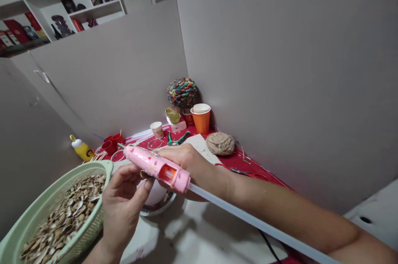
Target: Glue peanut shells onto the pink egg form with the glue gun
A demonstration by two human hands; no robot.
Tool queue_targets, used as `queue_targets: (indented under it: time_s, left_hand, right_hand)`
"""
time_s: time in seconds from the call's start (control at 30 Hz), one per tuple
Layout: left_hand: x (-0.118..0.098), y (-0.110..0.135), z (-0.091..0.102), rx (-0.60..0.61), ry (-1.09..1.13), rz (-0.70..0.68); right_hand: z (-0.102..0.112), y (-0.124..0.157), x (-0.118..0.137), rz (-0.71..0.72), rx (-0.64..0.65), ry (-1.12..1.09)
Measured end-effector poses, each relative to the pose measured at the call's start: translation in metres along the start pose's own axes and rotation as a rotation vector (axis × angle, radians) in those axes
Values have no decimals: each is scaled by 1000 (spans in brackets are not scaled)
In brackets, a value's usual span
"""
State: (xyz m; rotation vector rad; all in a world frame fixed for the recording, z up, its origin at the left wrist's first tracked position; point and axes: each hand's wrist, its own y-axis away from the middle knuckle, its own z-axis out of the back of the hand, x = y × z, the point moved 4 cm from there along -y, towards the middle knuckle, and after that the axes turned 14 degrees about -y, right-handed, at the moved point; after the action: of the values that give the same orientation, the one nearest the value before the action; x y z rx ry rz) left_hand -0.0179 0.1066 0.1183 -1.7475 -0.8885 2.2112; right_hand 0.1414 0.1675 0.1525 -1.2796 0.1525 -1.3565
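Observation:
My right hand [183, 158] grips a pink hot glue gun [155, 165], its nozzle pointing left and a long white glue stick [248, 219] running out of its back. Just below the gun, my left hand [122, 202] has its fingers pinched on a small shell-like piece [144, 175]. Both hands hover over a round metal bowl [157, 207] with a white object in it, mostly hidden by them. A pale green plastic basket [34, 214] full of nut shells [65, 218] sits beside my left hand.
On the red cloth [242, 160] behind stand an orange cup stack [201, 119], a twine ball [220, 144], green pliers [178, 139], red cups [112, 141], a paper cup [157, 129], a yellow glue bottle [81, 148] and a multicoloured ball [182, 91]. Walls close in on the right and back.

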Motion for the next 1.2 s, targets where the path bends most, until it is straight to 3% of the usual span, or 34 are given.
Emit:
queue_targets:
  time_s: [0.17, 0.4, 0.5, 0.6, 0.77, 0.93, 1.07, 1.2]
  left_hand:
    - [-5, -2, -2, 46, 72, 47]
    - [-13, -8, -9, 171, 278, 125]
    - [-14, -8, -9, 198, 341, 164]
    - [-17, -7, -8, 253, 427, 212]
    - [-21, -5, -8, 316, 586, 310]
    - [-12, -8, -11, 312, 648, 433]
    - [-3, -13, -12, 269, 641, 505]
    - [5, -19, -9, 169, 582, 518]
  right_hand:
    - [7, -3, 13, -39, -95, -108]
    - [2, -8, -2, -525, 18, -656]
    - [-6, -7, -10, -578, 9, -893]
    - [-12, -6, -14, -581, 5, -968]
    - [7, -7, -12, -551, -83, -837]
    - [67, -6, -5, -355, -191, -390]
    - [103, 0, -19, -403, -113, -82]
    - [114, 6, -44, -489, -11, 116]
